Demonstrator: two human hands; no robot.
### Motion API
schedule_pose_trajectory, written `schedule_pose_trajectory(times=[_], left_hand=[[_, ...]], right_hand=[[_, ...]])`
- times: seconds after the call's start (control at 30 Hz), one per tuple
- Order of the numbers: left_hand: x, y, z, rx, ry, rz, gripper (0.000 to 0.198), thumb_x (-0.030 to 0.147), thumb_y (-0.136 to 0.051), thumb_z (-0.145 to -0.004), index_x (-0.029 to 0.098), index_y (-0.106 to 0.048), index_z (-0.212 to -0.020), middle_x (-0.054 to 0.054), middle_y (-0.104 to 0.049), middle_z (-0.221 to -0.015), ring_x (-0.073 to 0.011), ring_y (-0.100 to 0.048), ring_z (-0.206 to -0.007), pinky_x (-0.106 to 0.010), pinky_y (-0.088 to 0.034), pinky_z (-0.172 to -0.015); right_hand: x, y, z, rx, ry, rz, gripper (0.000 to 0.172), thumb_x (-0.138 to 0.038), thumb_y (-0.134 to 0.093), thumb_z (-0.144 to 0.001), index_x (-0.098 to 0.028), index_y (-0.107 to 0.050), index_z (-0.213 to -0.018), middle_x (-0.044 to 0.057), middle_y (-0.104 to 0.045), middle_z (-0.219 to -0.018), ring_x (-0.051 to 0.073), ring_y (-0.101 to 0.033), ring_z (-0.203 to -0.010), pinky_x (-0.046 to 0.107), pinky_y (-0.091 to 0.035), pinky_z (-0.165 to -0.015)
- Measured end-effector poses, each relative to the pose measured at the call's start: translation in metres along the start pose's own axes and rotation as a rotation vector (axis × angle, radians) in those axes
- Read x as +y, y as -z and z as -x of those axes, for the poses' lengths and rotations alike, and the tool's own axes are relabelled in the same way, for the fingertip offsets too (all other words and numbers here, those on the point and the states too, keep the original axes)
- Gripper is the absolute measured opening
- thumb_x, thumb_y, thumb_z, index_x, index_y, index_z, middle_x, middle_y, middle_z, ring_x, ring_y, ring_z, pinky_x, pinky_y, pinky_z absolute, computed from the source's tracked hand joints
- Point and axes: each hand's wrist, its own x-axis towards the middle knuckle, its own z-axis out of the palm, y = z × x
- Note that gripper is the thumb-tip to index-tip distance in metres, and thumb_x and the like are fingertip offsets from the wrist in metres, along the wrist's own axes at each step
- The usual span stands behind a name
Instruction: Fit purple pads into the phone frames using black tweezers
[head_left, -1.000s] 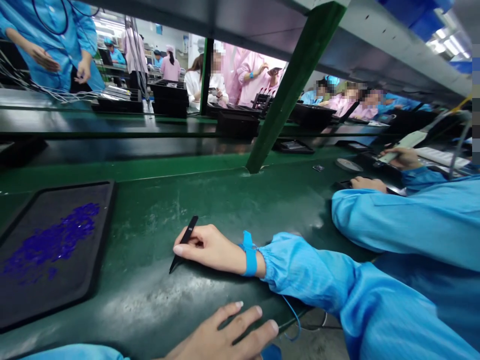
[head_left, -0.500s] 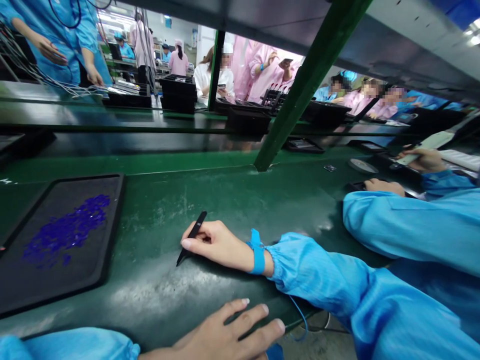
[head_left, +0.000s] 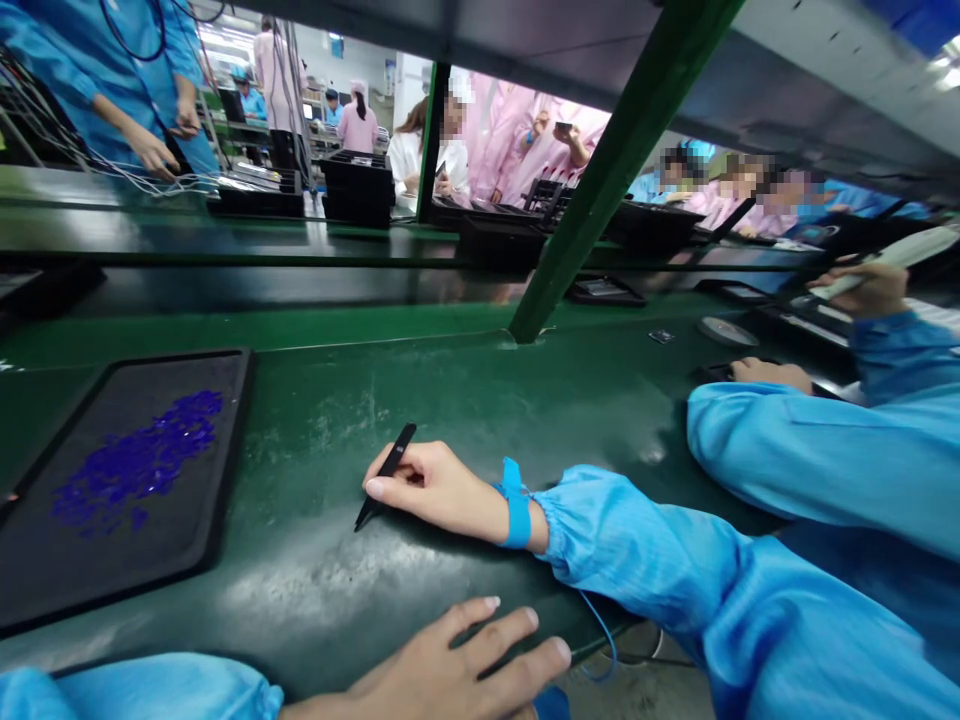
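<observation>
Left of the right hand point(head_left: 435, 490), which pinches black tweezers point(head_left: 385, 476) tip-down on the table point(head_left: 450, 400), sits a tray point(head_left: 234, 440) of blue pieces point(head_left: 142, 460); left hand point(head_left: 457, 670) lies spread flat nearby; judged an idle hold, any pick needing a leftward reach.

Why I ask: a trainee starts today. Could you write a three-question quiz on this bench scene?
1. True or false: the black tweezers are in the right hand.
2. Short answer: what does the left hand, resting at the near edge of the green belt, hold?
3. Pick one: the blue pieces lie A) on the black tray; B) straight on the green belt; C) in the left hand.

Key: 1 true; 2 nothing, its fingers are spread open; 3 A.
</observation>
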Motion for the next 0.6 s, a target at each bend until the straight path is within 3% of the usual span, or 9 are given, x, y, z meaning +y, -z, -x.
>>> schedule_pose_trajectory(times=[0.6], left_hand=[[0.0025, -0.0018, 0.0009, 0.012, 0.022, 0.009, 0.028, 0.039, -0.049, -0.104, 0.031, -0.068, -0.122, 0.012, -0.053, -0.147, -0.0116, -0.051, -0.129, -0.023, -0.047, -0.099]], right_hand=[[0.0007, 0.0004, 0.0002, -0.007, 0.016, 0.003, 0.033, -0.046, -0.063, -0.092, -0.014, -0.067, -0.090, -0.003, -0.052, -0.070, 0.009, -0.044, -0.063, 0.022, -0.035, -0.058]])
